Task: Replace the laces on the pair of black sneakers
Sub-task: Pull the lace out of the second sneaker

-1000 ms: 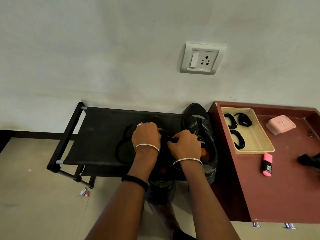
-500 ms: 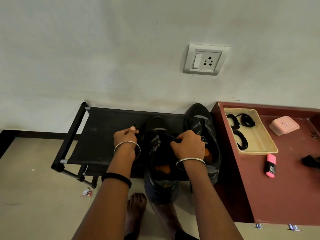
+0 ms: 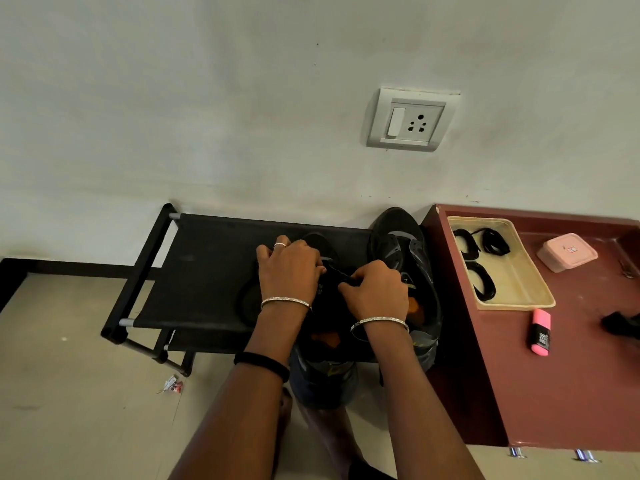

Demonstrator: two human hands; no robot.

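Sneaker (image 3: 329, 318) half hidden under left hand (image 3: 291, 268), right hand (image 3: 375, 289), fingers (image 3: 348, 289) pinching its barely visible lace (image 3: 341, 276)

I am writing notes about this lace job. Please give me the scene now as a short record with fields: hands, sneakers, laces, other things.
Left hand: pinches the lace of the near sneaker
Right hand: fingers curled on the same lace
Other sneaker: right of the near one, on the black rack
Spare laces: coiled in the tray on the red table
Also on table: pink box, pink marker
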